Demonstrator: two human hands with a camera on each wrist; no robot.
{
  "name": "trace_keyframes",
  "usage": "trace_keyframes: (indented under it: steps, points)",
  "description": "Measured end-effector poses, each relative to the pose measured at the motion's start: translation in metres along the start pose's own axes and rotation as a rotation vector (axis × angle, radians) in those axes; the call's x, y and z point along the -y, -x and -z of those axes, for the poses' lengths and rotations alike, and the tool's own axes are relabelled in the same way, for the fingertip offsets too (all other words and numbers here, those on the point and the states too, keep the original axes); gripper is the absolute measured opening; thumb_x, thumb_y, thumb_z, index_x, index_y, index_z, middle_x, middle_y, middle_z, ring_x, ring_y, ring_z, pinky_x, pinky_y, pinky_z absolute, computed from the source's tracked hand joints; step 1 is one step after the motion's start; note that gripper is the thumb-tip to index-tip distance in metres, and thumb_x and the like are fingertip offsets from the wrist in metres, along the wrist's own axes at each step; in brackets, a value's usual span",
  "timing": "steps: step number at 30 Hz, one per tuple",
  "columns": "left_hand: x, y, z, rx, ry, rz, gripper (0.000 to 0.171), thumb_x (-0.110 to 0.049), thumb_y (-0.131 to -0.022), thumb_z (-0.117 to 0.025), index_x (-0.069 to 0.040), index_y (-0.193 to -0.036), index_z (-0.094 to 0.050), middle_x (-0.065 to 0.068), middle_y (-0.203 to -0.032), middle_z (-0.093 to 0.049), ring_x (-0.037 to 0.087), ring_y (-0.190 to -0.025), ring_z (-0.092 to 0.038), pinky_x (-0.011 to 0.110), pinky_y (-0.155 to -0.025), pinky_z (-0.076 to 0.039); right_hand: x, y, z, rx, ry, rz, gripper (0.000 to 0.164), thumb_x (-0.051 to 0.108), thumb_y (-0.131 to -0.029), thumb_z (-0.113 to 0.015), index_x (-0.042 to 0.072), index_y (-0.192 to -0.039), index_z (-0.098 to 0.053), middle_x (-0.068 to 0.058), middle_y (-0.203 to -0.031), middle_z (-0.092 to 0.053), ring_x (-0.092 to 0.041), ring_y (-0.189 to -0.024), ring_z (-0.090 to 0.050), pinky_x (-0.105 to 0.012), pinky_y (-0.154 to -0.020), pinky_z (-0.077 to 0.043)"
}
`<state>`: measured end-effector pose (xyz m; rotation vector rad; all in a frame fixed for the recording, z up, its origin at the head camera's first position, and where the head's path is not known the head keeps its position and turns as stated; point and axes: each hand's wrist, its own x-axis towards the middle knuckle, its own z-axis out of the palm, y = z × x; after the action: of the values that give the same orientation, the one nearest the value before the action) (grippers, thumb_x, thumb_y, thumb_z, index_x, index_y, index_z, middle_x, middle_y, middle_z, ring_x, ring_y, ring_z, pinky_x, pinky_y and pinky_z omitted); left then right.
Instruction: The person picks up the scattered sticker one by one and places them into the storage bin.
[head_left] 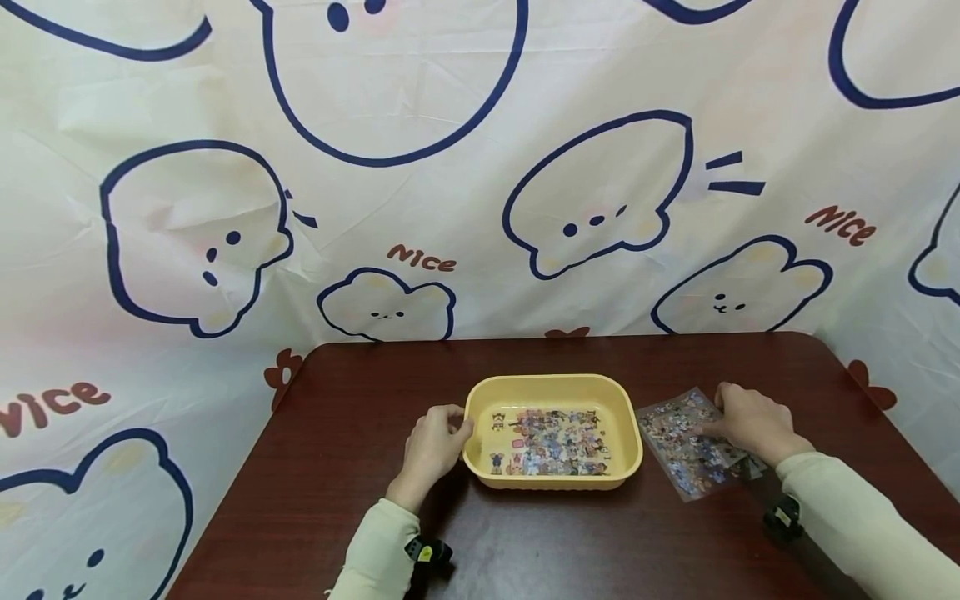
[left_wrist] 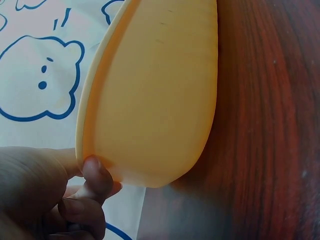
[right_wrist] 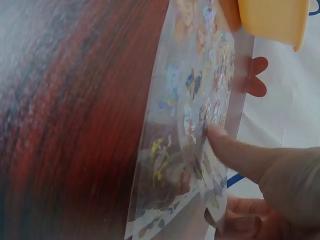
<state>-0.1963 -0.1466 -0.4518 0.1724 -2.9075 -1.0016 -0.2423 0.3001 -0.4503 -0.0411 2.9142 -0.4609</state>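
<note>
A yellow plastic basin rests on the table, with many small printed cartoon figures showing on its floor. My left hand pinches its left rim; in the left wrist view, thumb and curled fingers meet at the edge of the basin wall. To the right of the basin lie clear sticker sheets covered in tiny cartoon figures. My right hand holds them near their right edge, its thumb on top and its other fingers underneath. The near corner of a sheet bends up there.
The dark red-brown wooden table carries both things. Behind and beside it hangs a white cloth printed with blue-outlined cartoon bears. A dark band with a small device sits on each wrist.
</note>
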Motion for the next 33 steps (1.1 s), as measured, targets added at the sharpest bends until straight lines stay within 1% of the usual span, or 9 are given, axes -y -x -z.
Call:
trace_keyframes:
  steps: [3,6,8,10,13,17,23,28,33]
  points:
    - [0.000,0.000,0.000,-0.001,-0.003,0.004,0.028,-0.028,-0.095,-0.066,-0.010,-0.116,-0.074,-0.005,-0.067,-0.066,0.010,-0.057,-0.056,0.031,-0.060,-0.042,-0.003,0.000,0.000,0.000,-0.017,0.017,0.034,0.034,-0.086,-0.079,0.005,-0.087,-0.060,-0.004,-0.070,-0.057,-0.019,-0.063,-0.053,-0.036,-0.056,-0.036]
    - [-0.001,0.000,0.000,-0.004,-0.007,0.008,0.028,-0.028,-0.095,-0.066,-0.010,-0.115,-0.074,-0.004,-0.070,-0.067,0.010,-0.059,-0.057,0.032,-0.061,-0.043,-0.006,0.000,-0.001,0.005,-0.043,0.042,0.022,0.025,-0.094,-0.070,0.008,-0.084,-0.062,-0.002,-0.067,-0.056,-0.018,-0.060,-0.052,-0.035,-0.054,-0.035]
    - [-0.001,0.000,0.000,-0.007,-0.007,0.010,0.028,-0.028,-0.095,-0.066,-0.011,-0.115,-0.074,-0.004,-0.072,-0.068,0.010,-0.060,-0.057,0.032,-0.061,-0.043,-0.008,-0.001,-0.002,0.002,-0.056,0.057,0.020,0.021,-0.098,-0.063,0.007,-0.085,-0.064,-0.002,-0.066,-0.056,-0.017,-0.059,-0.051,-0.036,-0.054,-0.034]
    - [-0.001,0.000,0.000,-0.007,-0.002,0.012,0.028,-0.028,-0.095,-0.066,-0.010,-0.115,-0.074,-0.004,-0.071,-0.067,0.010,-0.060,-0.057,0.032,-0.060,-0.043,-0.011,-0.001,-0.003,-0.006,-0.074,0.068,0.020,0.018,-0.101,-0.057,0.006,-0.088,-0.066,-0.002,-0.066,-0.057,-0.018,-0.058,-0.051,-0.036,-0.054,-0.034]
    - [-0.001,0.001,0.000,-0.006,0.003,0.013,0.028,-0.028,-0.095,-0.066,-0.010,-0.115,-0.074,-0.004,-0.067,-0.065,0.011,-0.057,-0.056,0.031,-0.059,-0.042,-0.014,-0.002,-0.003,-0.016,-0.091,0.071,0.022,0.018,-0.103,-0.053,0.004,-0.092,-0.067,-0.002,-0.068,-0.056,-0.018,-0.060,-0.050,-0.036,-0.055,-0.033]
    - [-0.001,0.001,0.000,-0.002,0.008,0.006,0.028,-0.028,-0.096,-0.066,-0.009,-0.115,-0.074,-0.005,-0.064,-0.064,0.011,-0.054,-0.054,0.030,-0.057,-0.040,-0.018,-0.001,-0.003,-0.017,-0.128,0.082,0.024,0.019,-0.103,-0.052,0.006,-0.088,-0.065,-0.001,-0.068,-0.055,-0.018,-0.060,-0.051,-0.036,-0.055,-0.033]
    - [-0.001,0.002,0.001,0.004,0.012,0.011,0.028,-0.028,-0.096,-0.066,-0.009,-0.116,-0.073,-0.005,-0.063,-0.062,0.011,-0.054,-0.054,0.031,-0.058,-0.040,-0.022,0.001,0.001,-0.034,-0.183,0.114,0.028,0.024,-0.104,-0.053,0.010,-0.081,-0.063,0.001,-0.064,-0.050,-0.017,-0.057,-0.048,-0.034,-0.052,-0.034]
    - [-0.001,0.003,0.001,0.002,0.013,0.001,0.029,-0.028,-0.096,-0.065,-0.009,-0.116,-0.073,-0.006,-0.060,-0.062,0.010,-0.052,-0.054,0.030,-0.058,-0.040,-0.023,0.003,0.004,-0.047,-0.213,0.124,0.027,0.023,-0.104,-0.054,0.008,-0.083,-0.063,0.000,-0.064,-0.049,-0.017,-0.057,-0.048,-0.034,-0.051,-0.035]
    - [-0.001,0.002,0.000,0.003,0.015,-0.002,0.029,-0.028,-0.096,-0.065,-0.009,-0.116,-0.073,-0.006,-0.062,-0.062,0.010,-0.054,-0.054,0.030,-0.058,-0.041,-0.022,0.005,0.007,-0.075,-0.235,0.138,0.025,0.018,-0.104,-0.054,0.004,-0.087,-0.066,0.000,-0.064,-0.048,-0.017,-0.057,-0.047,-0.032,-0.050,-0.036]
